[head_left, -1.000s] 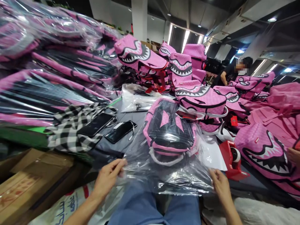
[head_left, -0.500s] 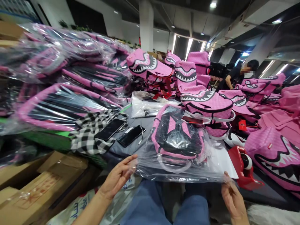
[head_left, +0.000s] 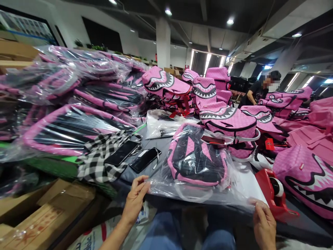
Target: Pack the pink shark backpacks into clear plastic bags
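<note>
Grey desk (head_left: pixel 151 143), clear sleeve (head_left: pixel 166 189), pink backpack (head_left: pixel 200 163)

Desk's near edge close by; an uneven tug could drag the load over it. Film looks thin: might split at a strained corner, or snag on the red tape dispenser (head_left: pixel 275 198). Backpack lies inside the sleeve, between the two grips and slightly beyond, touched by neither. Left hand (head_left: pixel 136 198) pinches one corner of film; right hand (head_left: pixel 264 218) pinches the other.
</note>
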The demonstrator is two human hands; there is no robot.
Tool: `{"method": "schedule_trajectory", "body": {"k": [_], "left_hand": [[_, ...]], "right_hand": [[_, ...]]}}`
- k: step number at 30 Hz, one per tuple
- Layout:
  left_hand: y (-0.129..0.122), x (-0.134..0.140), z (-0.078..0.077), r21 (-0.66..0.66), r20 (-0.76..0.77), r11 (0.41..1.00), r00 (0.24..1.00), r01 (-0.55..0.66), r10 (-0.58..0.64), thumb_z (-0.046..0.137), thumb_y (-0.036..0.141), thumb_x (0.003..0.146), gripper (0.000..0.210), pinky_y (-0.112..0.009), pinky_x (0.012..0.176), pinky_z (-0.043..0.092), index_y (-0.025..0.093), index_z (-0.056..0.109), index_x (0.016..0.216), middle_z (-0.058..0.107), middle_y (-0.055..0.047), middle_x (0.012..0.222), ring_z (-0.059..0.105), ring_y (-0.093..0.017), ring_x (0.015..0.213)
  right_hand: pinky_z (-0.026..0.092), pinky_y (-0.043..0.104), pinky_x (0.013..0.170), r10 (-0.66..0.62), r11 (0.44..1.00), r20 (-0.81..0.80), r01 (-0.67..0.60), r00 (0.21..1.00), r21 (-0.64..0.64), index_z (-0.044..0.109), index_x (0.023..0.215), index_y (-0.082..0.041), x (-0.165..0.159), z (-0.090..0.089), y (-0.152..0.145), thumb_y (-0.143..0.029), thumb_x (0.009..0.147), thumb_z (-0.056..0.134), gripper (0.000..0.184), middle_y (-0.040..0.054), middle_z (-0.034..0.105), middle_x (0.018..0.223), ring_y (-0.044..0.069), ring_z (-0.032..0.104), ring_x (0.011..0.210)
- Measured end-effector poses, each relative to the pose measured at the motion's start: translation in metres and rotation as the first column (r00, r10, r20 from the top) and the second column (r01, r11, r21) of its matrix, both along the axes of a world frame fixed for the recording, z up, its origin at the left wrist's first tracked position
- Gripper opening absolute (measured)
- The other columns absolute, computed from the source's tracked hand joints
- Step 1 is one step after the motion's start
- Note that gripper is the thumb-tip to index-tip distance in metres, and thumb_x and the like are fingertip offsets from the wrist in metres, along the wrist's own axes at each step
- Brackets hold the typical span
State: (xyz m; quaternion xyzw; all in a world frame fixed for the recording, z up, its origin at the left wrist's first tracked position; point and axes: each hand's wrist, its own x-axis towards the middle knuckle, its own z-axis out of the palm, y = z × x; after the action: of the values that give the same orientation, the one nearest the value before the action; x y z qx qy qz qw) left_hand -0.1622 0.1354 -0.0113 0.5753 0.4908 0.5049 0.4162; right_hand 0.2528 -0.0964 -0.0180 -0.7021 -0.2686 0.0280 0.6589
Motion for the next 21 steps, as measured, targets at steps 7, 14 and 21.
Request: {"method": "schedule_trajectory", "body": {"k": [7,14,21], "left_hand": [[0.013,0.005,-0.002,-0.021,-0.019,1.000,1.000,0.010,-0.010,0.059,0.087,0.071,0.070,-0.034,0.095,0.048,0.021,0.062,0.047,0.065,-0.008,0.097,0.061,-0.027,0.099],[-0.002,0.034,0.020,0.595,-0.242,0.787,0.898,-0.162,0.367,0.061,0.042,0.093,0.025,-0.044,0.105,0.040,0.024,0.072,0.107,0.067,-0.010,0.112,0.061,-0.027,0.109],[-0.039,0.096,0.053,0.683,-0.610,0.561,0.788,0.468,0.085,0.077,0.053,0.080,0.051,-0.048,0.111,0.029,0.020,0.064,0.117,0.069,-0.012,0.120,0.056,-0.032,0.117]], "right_hand": [[0.034,0.025,0.050,-0.132,0.990,-0.158,0.121,0.979,-0.078,0.059,0.095,-0.022,-0.020,0.002,0.032,-0.085,0.064,0.068,0.070,-0.0063,0.053,0.054,0.014,0.047,0.050],[0.032,0.026,0.047,-0.197,0.973,-0.108,0.181,0.974,-0.144,0.059,0.092,-0.022,-0.040,0.023,0.044,-0.094,0.064,0.055,0.078,-0.0071,0.048,0.050,0.013,0.042,0.046],[0.032,0.026,0.048,-0.189,0.973,-0.052,0.179,0.981,-0.146,0.057,0.091,-0.022,-0.038,0.026,0.043,-0.090,0.072,0.053,0.071,-0.0080,0.047,0.048,0.013,0.042,0.044]]}}
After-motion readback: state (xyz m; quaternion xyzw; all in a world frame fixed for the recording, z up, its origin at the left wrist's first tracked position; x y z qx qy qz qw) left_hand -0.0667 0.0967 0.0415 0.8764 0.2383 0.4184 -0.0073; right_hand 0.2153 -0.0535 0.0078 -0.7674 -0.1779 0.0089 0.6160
